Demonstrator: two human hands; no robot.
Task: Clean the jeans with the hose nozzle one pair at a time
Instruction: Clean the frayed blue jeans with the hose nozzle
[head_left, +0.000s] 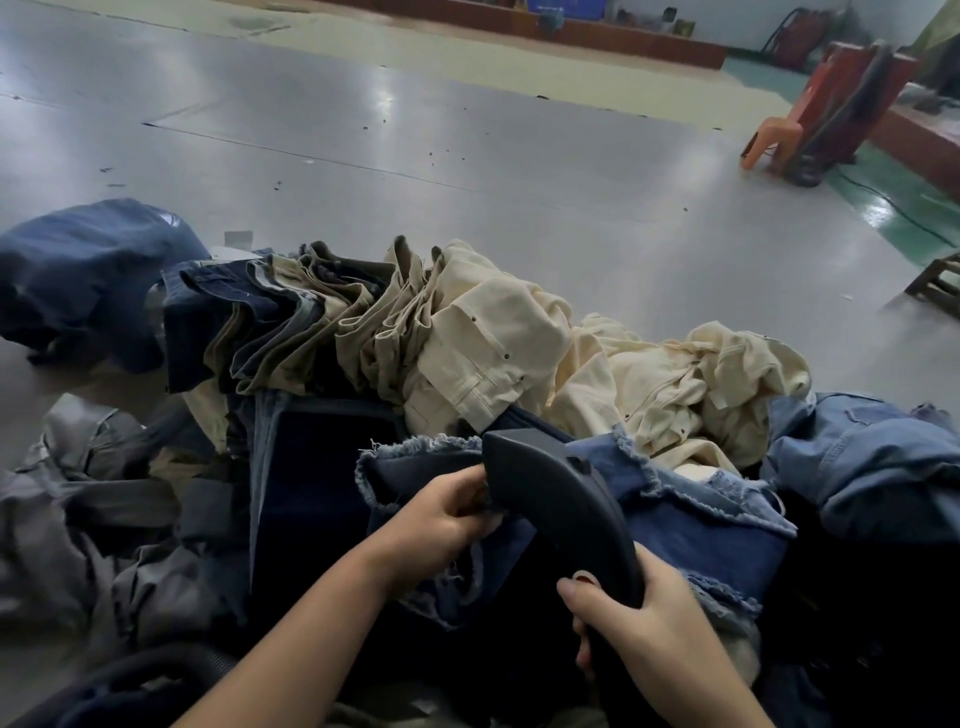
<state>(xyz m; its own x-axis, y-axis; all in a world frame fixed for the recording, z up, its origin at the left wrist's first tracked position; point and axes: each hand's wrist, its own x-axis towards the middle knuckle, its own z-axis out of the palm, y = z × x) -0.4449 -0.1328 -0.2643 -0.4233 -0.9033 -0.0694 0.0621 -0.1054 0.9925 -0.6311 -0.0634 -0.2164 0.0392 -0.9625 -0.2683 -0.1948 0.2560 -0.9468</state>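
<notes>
A pair of blue jeans with frayed edges (696, 525) lies spread in front of me on a heap of clothes. My right hand (628, 618) grips the lower end of a dark curved hose nozzle (550, 488), whose head points down onto the denim. My left hand (447, 519) pinches the jeans fabric right beside the nozzle head, fingers curled into the cloth. The nozzle's mouth is hidden against the fabric.
Cream trousers (498, 343) and a leaning row of folded khaki and dark jeans (291, 322) lie just beyond. Grey garments (93, 509) pile at the left, light blue denim (872, 467) at the right. Grey floor (415, 130) stretches ahead, with an orange plastic chair (779, 135) far right.
</notes>
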